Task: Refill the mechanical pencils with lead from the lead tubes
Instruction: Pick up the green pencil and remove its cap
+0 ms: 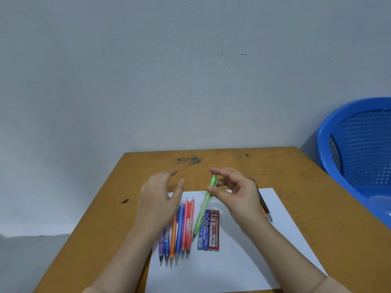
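Brown wood counter (296, 176) carries a white paper (232, 265) on which nearly everything lies. At the left, the left hand (157, 197) hangs over the paper with its fingers (169, 173) spread loose and holding nothing, just above the upper ends of six pencils (177, 229). These lie side by side in a tight row, tips toward the person: purple, blue, orange, blue and two red. Right of the row is the green pencil (204, 208), tilted, its top end up and away and its tip low beside the red pencils; whether the tip touches the paper cannot be told. Just beside it lie the blue tube (204, 231) and the red tube (214, 231), flat on the paper, touching along their long sides. Above the tubes the right hand (237, 193) pinches the green pencil near its top between thumb and forefinger, the other fingers (224, 182) curled loosely behind. Further right an orange pencil (264, 210) lies on the paper, partly hidden by that hand. Off the counter's right edge stands a blue basket (359, 144).
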### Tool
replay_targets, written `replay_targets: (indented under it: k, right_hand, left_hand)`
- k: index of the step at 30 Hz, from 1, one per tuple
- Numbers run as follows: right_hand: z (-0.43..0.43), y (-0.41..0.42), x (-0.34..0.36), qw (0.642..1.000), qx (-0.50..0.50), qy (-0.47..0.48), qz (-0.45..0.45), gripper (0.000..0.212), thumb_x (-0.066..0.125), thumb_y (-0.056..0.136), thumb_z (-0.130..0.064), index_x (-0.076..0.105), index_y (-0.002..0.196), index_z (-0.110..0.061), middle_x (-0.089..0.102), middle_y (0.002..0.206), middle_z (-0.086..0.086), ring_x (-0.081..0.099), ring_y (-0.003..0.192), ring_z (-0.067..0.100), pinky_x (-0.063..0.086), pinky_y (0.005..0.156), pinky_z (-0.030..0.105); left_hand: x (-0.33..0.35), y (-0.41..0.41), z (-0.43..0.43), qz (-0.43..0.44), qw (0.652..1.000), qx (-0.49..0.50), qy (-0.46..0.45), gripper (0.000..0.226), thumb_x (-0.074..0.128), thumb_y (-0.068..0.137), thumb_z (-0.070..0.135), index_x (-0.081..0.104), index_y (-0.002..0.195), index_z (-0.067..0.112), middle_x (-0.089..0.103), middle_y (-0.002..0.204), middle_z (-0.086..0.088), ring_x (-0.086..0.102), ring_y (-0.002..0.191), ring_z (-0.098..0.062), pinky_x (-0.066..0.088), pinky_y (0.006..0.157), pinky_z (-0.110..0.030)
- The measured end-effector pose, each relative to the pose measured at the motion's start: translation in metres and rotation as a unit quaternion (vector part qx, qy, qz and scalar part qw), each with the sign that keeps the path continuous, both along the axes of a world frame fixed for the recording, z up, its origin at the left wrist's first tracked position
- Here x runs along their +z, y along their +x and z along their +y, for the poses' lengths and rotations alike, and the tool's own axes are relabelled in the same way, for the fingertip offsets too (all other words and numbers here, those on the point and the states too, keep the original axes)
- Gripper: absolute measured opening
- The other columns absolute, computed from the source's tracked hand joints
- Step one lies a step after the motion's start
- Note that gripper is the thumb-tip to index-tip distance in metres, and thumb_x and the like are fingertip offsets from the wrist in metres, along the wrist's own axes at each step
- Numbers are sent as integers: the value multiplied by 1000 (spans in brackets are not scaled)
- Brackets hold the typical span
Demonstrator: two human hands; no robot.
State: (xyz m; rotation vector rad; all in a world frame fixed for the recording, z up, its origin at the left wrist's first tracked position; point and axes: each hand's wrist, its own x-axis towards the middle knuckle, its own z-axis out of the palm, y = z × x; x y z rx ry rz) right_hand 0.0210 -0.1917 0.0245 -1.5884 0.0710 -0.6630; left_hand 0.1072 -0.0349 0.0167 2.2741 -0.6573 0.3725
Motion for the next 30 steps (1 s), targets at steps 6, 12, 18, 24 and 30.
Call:
replay_targets:
  k: [6, 12, 18, 24, 30]
  right_hand:
    - [-5, 3, -5, 996, -66, 7, -53, 43, 77, 70, 4, 70, 101, -25, 62, 97, -6, 55, 80, 10, 47, 72, 15]
    - [-6, 4, -5, 993, -94, 34, -68, 44, 77, 71, 5, 71, 98, -28, 62, 93, -14, 57, 83, 13, 51, 75, 21]
    - [-4, 4, -5, 994, -93, 26, -59, 42, 78, 71, 2, 70, 97, -30, 64, 98, -13, 59, 85, 15, 50, 72, 18]
    - [-4, 4, -5, 995, -81, 27, -53, 41, 78, 71, 3, 71, 99, -27, 64, 94, -18, 60, 86, 20, 52, 75, 22]
    - [-7, 4, -2, 997, -55, 43, -36, 39, 71, 76, 7, 70, 103, -21, 67, 94, 1, 61, 75, 14, 56, 70, 29]
  left_hand:
    - [1, -32, -13, -21, 989, -109, -93, 45, 41, 84, 58, 59, 116, 34, 59, 96, 25, 55, 98, 6, 45, 84, -20]
    - [-4, -39, -22, 14, 985, -137, -106, 31, 69, 85, 30, 61, 114, 33, 64, 89, 19, 57, 93, 2, 40, 77, -4]
    - [-7, -39, -22, -21, 986, -133, -94, 28, 73, 81, 23, 64, 104, 35, 63, 82, 19, 58, 87, -2, 44, 71, -8]
    - [-5, -36, -20, -53, 984, -124, -117, 22, 75, 78, 15, 72, 98, 25, 63, 78, 17, 57, 81, 3, 40, 70, -4]
    - [0, -31, -15, -64, 982, -116, -131, 20, 75, 79, 10, 73, 96, 21, 62, 82, 23, 59, 84, 3, 42, 69, -5]
